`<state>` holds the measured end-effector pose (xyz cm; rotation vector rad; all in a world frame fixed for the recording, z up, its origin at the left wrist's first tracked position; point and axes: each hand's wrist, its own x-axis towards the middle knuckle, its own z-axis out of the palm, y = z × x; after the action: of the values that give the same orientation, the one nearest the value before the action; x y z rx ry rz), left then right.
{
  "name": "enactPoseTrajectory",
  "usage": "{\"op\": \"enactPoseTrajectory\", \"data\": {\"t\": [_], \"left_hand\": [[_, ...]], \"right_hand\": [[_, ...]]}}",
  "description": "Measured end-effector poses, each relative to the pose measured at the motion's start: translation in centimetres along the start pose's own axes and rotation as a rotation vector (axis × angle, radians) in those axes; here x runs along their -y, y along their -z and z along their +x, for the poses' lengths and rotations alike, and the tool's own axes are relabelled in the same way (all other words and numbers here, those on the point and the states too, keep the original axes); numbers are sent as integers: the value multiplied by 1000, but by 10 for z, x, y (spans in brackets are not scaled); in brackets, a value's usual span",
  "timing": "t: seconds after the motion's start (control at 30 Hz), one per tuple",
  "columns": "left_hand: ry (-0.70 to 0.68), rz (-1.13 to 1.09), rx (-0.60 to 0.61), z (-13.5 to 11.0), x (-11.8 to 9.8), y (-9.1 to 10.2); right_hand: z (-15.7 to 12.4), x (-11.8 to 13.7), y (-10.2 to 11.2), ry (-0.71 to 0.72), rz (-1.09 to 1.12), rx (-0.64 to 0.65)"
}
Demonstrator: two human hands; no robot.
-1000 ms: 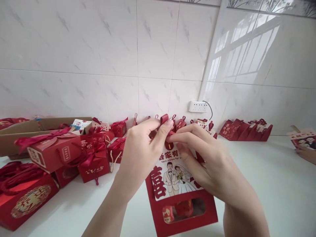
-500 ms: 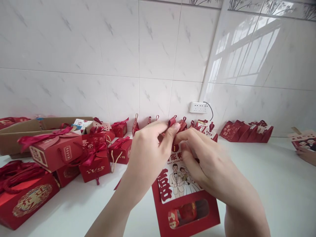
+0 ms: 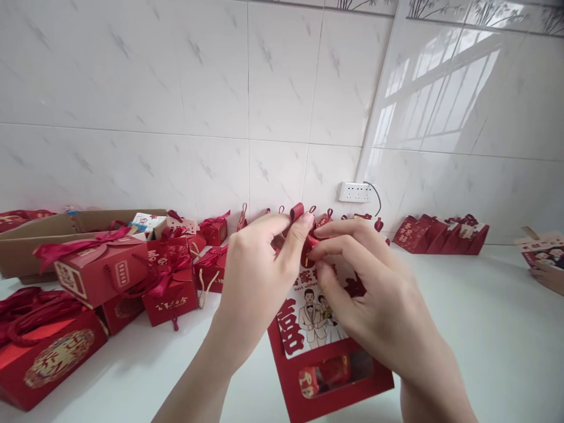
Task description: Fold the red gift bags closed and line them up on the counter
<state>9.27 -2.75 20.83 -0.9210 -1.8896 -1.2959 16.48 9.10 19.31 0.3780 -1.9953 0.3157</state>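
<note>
A red gift box (image 3: 341, 405) with a clear window stands tilted on the white table in front of me. Red wrapped pieces (image 3: 325, 376) show through the window, and a white card (image 3: 315, 338) with a drawn bride and groom covers the upper front. My left hand (image 3: 268, 276) pinches a red ribbon (image 3: 298, 211) at the box's top, its loop sticking up between thumb and forefinger. Close beside it, my right hand (image 3: 370, 282) has thumb and forefinger closed at the ribbon's lower part, near a small gold-coloured piece. My fingers partly hide the box top.
Red gift boxes with bows (image 3: 101, 267) crowd the left, beside a cardboard carton (image 3: 26, 247). Several small looped boxes line the wall behind my hands. More red boxes (image 3: 440, 235) stand at the back right, and a socket strip (image 3: 355, 191) is on the tiled wall.
The ribbon loop has shifted left and stands higher above my left thumb. My right hand has moved slightly lower, its fingers less curled. The box has barely moved.
</note>
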Motion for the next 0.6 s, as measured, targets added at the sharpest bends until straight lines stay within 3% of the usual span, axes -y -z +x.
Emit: {"op": "enactPoseTrajectory", "data": {"t": [0.27,0.6], "left_hand": [[-31,24,-75,-4,-4,-1],[-90,-21,-124,-8,-7,-2]], "right_hand": [[-10,26,-19,-89,-262,-262],[-10,25,-12,-147,-201,-267]]}}
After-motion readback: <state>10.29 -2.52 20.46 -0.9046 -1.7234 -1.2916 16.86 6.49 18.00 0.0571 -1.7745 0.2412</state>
